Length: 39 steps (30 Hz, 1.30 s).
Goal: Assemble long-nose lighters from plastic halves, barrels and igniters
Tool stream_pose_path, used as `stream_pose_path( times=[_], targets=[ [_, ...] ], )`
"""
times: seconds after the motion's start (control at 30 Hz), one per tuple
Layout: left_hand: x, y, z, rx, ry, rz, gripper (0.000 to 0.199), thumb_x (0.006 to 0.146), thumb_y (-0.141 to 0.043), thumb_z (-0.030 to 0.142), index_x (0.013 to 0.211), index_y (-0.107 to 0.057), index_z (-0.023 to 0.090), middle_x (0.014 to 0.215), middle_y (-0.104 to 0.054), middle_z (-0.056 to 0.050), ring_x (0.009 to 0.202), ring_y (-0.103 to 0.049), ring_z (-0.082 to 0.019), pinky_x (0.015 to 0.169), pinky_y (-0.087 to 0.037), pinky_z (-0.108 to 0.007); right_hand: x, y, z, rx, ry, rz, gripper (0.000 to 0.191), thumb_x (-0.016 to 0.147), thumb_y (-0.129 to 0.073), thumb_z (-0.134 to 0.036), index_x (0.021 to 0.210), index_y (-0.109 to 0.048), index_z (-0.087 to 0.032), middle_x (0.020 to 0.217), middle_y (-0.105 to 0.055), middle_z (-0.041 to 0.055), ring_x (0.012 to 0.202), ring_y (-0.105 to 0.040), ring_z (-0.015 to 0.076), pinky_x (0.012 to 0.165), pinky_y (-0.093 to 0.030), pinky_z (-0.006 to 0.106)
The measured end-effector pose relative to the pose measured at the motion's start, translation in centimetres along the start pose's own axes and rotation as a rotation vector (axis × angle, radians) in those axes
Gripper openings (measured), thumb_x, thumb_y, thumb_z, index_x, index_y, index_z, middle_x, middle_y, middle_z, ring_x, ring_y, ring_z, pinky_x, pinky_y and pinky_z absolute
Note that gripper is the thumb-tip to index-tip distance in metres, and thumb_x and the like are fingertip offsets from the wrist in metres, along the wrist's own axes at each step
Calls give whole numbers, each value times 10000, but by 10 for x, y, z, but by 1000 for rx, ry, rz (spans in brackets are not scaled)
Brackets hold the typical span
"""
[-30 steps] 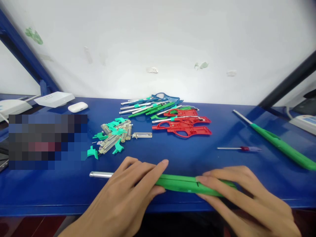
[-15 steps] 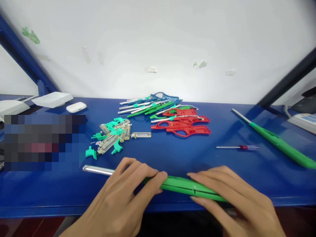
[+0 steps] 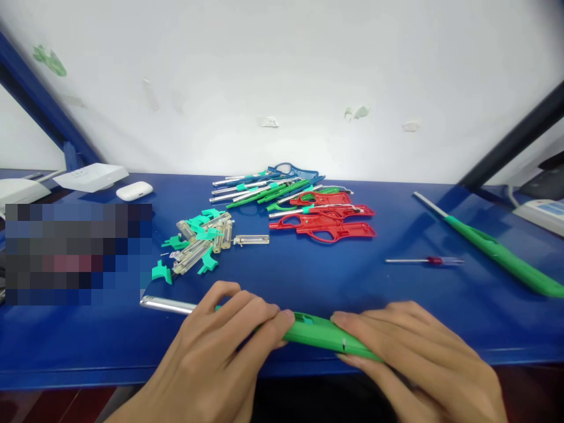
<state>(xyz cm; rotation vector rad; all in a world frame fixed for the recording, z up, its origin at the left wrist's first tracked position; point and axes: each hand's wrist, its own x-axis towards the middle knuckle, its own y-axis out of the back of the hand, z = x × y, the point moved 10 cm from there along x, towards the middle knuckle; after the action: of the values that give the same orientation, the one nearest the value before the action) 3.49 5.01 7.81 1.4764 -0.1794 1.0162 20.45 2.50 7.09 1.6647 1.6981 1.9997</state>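
Note:
A green long-necked lighter [image 3: 324, 336] lies across both hands above the table's front edge, its metal tube pointing left. My left hand [image 3: 224, 346] wraps round its front part, hiding where the tube meets the body. At the handle end, my right hand [image 3: 418, 352] closes on it with the thumb below and fingers on top. A teal trigger piece shows in the slot between the hands. Beyond my left hand is a heap of clear fuel tanks [image 3: 194, 255] and teal triggers [image 3: 207, 261].
Red casing halves [image 3: 339, 226] and green and blue casings [image 3: 282, 191] with metal tubes lie toward the wall. To the right are a screwdriver [image 3: 434, 261] and another green lighter [image 3: 497, 252]. A white earbud case [image 3: 134, 191] sits back left; a blurred patch covers the left side.
The dark seam along the lighter's green body has narrowed as my right hand presses on it. The lighter has shifted slightly left and turned, showing more of the trigger slot.

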Motion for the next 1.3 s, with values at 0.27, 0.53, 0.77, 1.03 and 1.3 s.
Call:
stream_pose_path(
  times=[0.27,0.53,0.77,1.03,1.3],
  targets=[
    [-4,-5,2,148,-6,-41,301,1074,-513,50,1319,-683,98,1033,-713,-104,926,-639,-228,901,-451,-413,-7,-3,3,10,-3,-10,224,1056,-654,-177,1271,-706,-213,1097,-825,-44,991,-740,77,996,-503,218],
    [-3,-6,-4,145,14,-35,262,1160,-442,141,1234,-692,151,1127,-803,-3,961,-721,-167,977,-407,-374,-12,-9,20,-5,-95,-106,386,1091,-626,-420,1443,-600,-264,1225,-796,-69,1077,-738,60,1046,-498,96],
    [-1,-4,-3,137,-5,10,231,1149,-478,130,1162,-707,146,1036,-813,14,842,-719,-149,892,-416,-371,-22,-8,16,-14,-5,-134,332,1107,-587,-252,1437,-611,-231,1323,-773,-64,1254,-692,66,1210,-398,161],
    [-1,-1,-3,132,-27,43,203,1119,-514,75,1151,-707,131,1053,-821,9,820,-707,-141,858,-425,-368,-25,-7,13,-40,-3,-88,305,1105,-574,-208,1402,-641,-225,1298,-786,-46,1220,-723,83,1230,-402,210],
    [-3,-3,-6,168,18,-6,271,1162,-477,187,1187,-746,194,1131,-826,41,905,-729,-161,951,-422,-369,-11,-4,19,-32,-93,-25,253,1087,-616,-296,1331,-672,-262,1236,-802,-40,1122,-764,107,1114,-522,183]
  ],
)
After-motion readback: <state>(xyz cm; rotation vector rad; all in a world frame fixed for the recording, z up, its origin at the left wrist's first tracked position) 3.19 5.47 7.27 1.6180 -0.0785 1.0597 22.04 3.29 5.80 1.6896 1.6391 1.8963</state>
